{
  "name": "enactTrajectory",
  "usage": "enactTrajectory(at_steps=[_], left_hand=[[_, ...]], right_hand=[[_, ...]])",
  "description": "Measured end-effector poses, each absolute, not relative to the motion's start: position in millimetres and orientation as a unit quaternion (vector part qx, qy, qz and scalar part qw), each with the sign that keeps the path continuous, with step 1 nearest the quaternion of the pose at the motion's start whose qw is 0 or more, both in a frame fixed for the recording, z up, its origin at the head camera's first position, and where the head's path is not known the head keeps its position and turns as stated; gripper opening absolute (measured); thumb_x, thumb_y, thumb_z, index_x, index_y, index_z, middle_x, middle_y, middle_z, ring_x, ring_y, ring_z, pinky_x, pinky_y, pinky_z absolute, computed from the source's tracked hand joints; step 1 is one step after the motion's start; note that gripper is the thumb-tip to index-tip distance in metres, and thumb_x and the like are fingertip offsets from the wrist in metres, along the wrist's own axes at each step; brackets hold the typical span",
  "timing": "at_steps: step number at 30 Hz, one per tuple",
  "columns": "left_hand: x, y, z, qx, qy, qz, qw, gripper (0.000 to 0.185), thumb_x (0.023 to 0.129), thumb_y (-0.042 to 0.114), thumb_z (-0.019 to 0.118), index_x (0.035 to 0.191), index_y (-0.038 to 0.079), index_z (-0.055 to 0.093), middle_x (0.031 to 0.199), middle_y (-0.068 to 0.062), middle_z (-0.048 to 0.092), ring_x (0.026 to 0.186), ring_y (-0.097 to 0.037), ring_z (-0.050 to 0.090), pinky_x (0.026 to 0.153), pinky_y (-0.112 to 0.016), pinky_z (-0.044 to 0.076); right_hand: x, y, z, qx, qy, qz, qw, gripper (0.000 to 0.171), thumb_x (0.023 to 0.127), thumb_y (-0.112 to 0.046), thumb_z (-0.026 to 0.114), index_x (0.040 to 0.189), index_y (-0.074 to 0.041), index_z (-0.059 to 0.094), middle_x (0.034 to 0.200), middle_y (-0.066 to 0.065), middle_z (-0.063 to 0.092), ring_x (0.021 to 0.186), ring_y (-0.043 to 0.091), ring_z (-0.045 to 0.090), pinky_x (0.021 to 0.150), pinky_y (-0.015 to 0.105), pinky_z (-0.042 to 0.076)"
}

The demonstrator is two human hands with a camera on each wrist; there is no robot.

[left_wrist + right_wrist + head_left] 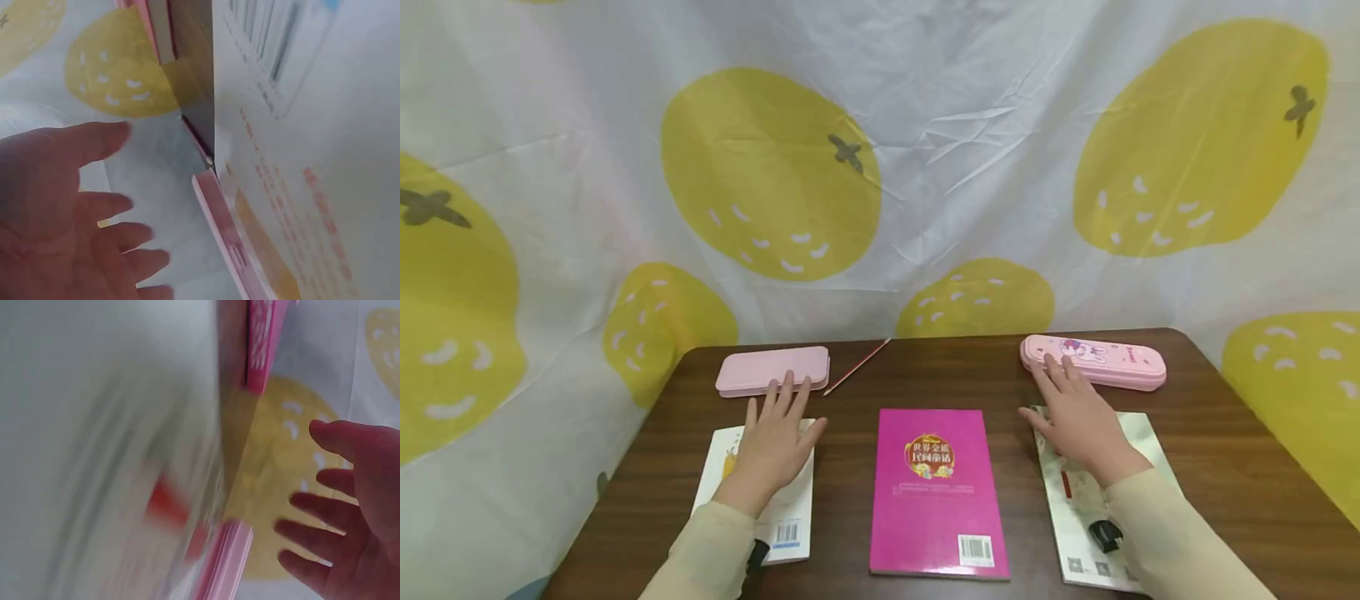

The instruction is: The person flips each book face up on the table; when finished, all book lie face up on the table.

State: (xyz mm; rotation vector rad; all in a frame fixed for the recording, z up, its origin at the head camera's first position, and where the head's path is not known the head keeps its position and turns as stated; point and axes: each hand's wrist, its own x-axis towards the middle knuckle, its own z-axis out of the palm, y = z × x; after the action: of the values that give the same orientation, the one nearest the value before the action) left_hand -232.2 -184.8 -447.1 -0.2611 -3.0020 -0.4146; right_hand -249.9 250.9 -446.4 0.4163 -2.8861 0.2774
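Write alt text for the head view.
Two open hands reach across a brown table: the left hand over a white book near a plain pink case, the right hand over another white book near a printed pink case. A magenta book lies between them.

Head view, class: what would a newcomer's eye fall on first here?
Most likely the bright magenta book lying in the middle of the brown table. Next, the two hands with fingers spread: the left hand over a white book near a plain pink case, the right hand reaching towards a pink rabbit-print pencil case.
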Motion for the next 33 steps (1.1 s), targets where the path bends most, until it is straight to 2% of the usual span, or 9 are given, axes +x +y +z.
enactTrajectory(at_steps=[2, 4, 8, 15, 19, 24, 26, 29, 33], left_hand=[[-227, -185, -443, -0.090, -0.983, -0.154, 0.032, 0.074, 0.100, 0.037, 0.064, 0.161, 0.008, 0.033, 0.170, -0.021, 0.022, 0.157, -0.044, 0.019, 0.124, -0.067, 0.017], [-220, -186, -439, -0.089, -0.981, -0.170, 0.014, 0.072, 0.096, 0.030, 0.071, 0.157, 0.007, 0.042, 0.167, -0.022, 0.029, 0.154, -0.045, 0.029, 0.120, -0.065, 0.028], [-207, -193, -433, -0.088, -0.979, -0.184, -0.005, 0.059, 0.091, 0.021, 0.075, 0.145, 0.008, 0.057, 0.159, -0.022, 0.045, 0.143, -0.044, 0.047, 0.111, -0.061, 0.043], [-181, -230, -430, -0.073, -0.979, -0.191, -0.006, 0.055, 0.081, 0.007, 0.084, 0.133, 0.005, 0.066, 0.137, -0.018, 0.066, 0.130, -0.041, 0.060, 0.108, -0.058, 0.046], [-164, -250, -429, -0.042, -0.982, -0.180, -0.030, 0.058, 0.077, 0.006, 0.085, 0.132, 0.005, 0.067, 0.134, -0.020, 0.067, 0.128, -0.045, 0.059, 0.105, -0.061, 0.046], [-153, -268, -433, -0.017, -0.987, -0.152, -0.056, 0.052, 0.074, 0.009, 0.089, 0.124, 0.006, 0.072, 0.129, -0.021, 0.067, 0.124, -0.046, 0.060, 0.103, -0.062, 0.047], [-151, -274, -434, -0.010, -0.988, -0.140, -0.061, 0.051, 0.073, 0.011, 0.090, 0.121, 0.008, 0.073, 0.125, -0.021, 0.067, 0.121, -0.045, 0.061, 0.100, -0.061, 0.048], [-149, -283, -436, -0.001, -0.988, -0.132, -0.077, 0.049, 0.072, 0.014, 0.092, 0.117, 0.009, 0.073, 0.121, -0.020, 0.067, 0.115, -0.041, 0.063, 0.096, -0.061, 0.050], [-147, -295, -438, 0.016, -0.984, -0.135, -0.111, 0.050, 0.067, 0.017, 0.095, 0.111, 0.011, 0.072, 0.108, -0.013, 0.068, 0.098, -0.029, 0.063, 0.087, -0.056, 0.053]], right_hand=[[-255, 236, -444, 0.169, -0.972, 0.101, 0.126, 0.065, 0.098, -0.035, 0.068, 0.151, -0.002, 0.049, 0.155, 0.025, 0.049, 0.141, 0.046, 0.048, 0.113, 0.059, 0.041], [-260, 220, -443, 0.189, -0.965, 0.121, 0.134, 0.057, 0.095, -0.031, 0.073, 0.145, -0.006, 0.058, 0.145, 0.019, 0.060, 0.132, 0.040, 0.058, 0.105, 0.057, 0.049], [-268, 184, -441, 0.221, -0.956, 0.158, 0.114, 0.046, 0.093, -0.030, 0.075, 0.134, -0.011, 0.067, 0.134, 0.011, 0.068, 0.125, 0.032, 0.065, 0.099, 0.054, 0.054], [-275, 119, -443, 0.291, -0.937, 0.189, 0.050, 0.041, 0.092, -0.024, 0.077, 0.130, -0.011, 0.069, 0.131, 0.007, 0.070, 0.125, 0.027, 0.065, 0.104, 0.047, 0.053], [-277, 92, -445, 0.306, -0.929, 0.209, 0.013, 0.041, 0.093, -0.024, 0.076, 0.131, -0.012, 0.069, 0.133, 0.006, 0.068, 0.128, 0.025, 0.063, 0.107, 0.046, 0.051], [-282, 64, -448, 0.336, -0.914, 0.227, -0.018, 0.041, 0.094, -0.023, 0.075, 0.133, -0.011, 0.067, 0.132, 0.006, 0.067, 0.118, 0.023, 0.064, 0.104, 0.042, 0.053], [-284, 54, -449, 0.347, -0.910, 0.226, -0.023, 0.040, 0.095, -0.022, 0.075, 0.133, -0.011, 0.067, 0.132, 0.006, 0.067, 0.118, 0.022, 0.064, 0.104, 0.041, 0.052], [-287, 38, -449, 0.361, -0.906, 0.219, -0.030, 0.040, 0.095, -0.020, 0.075, 0.133, -0.011, 0.067, 0.134, 0.006, 0.066, 0.127, 0.022, 0.062, 0.110, 0.040, 0.049], [-291, 18, -453, 0.379, -0.899, 0.214, -0.048, 0.042, 0.094, -0.018, 0.075, 0.134, -0.009, 0.066, 0.137, 0.008, 0.064, 0.131, 0.023, 0.059, 0.114, 0.039, 0.045]])
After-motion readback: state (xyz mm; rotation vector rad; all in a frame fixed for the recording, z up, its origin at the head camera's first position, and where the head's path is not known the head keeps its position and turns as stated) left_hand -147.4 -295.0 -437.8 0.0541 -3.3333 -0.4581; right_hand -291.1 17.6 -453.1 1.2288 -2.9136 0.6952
